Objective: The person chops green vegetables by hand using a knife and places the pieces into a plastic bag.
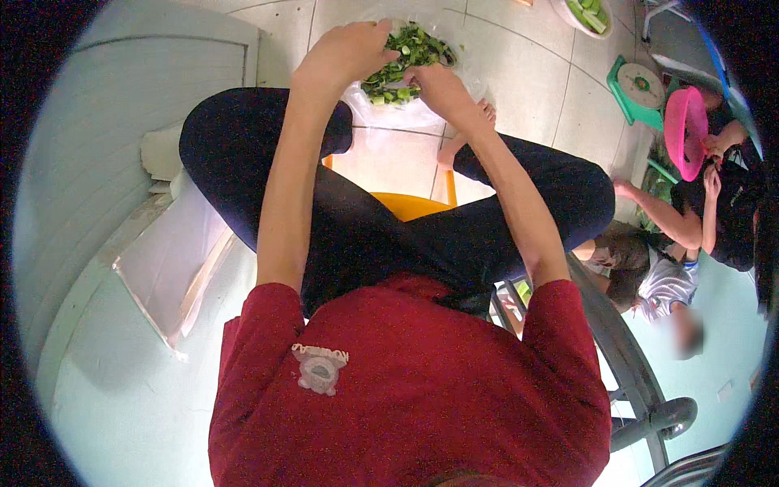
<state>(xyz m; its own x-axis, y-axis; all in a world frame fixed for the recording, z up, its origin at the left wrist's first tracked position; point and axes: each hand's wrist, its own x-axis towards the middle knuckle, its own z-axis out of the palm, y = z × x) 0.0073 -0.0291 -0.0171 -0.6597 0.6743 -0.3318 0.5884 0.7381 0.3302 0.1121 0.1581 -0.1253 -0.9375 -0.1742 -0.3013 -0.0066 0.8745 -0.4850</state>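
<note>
Chopped green vegetables (414,50) lie heaped in a clear plastic bag (369,112) on the floor in front of my feet. At the bag's left side is my left hand (349,53), its fingers curled over the edge of the greens and closed on the plastic. From the right, my right hand (442,91) reaches over the heap, its thumb and fingers pinched together on the plastic near the middle. The fingertips of both hands are partly hidden.
Under my legs is a yellow stool (410,206). Cut green pieces fill a white bowl (596,18) at the far right. Nearby stand a green scale (639,88) and a pink basin (686,134) held by another person. A dark metal rail (621,349) runs along my right.
</note>
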